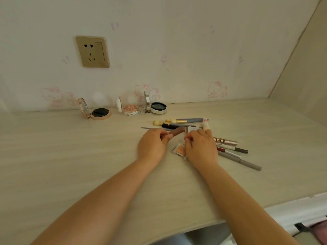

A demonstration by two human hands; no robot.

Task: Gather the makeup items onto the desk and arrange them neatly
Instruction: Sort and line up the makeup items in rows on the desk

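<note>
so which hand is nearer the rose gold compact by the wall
Left. The left hand lies forward and to the right of the rose gold compact, with bare desk between. The right hand sits farther right, over the small blush palette.

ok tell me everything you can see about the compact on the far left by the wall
The compact is round with a rose-gold, metallic-looking rim. It sits open on the desk close to the wall, left of two other open compacts. Its lid stands nearly upright on the left side, hinged to the base. The base lies flat and shows a black disc inside with a thin pale line across it. No hand touches it.
</note>
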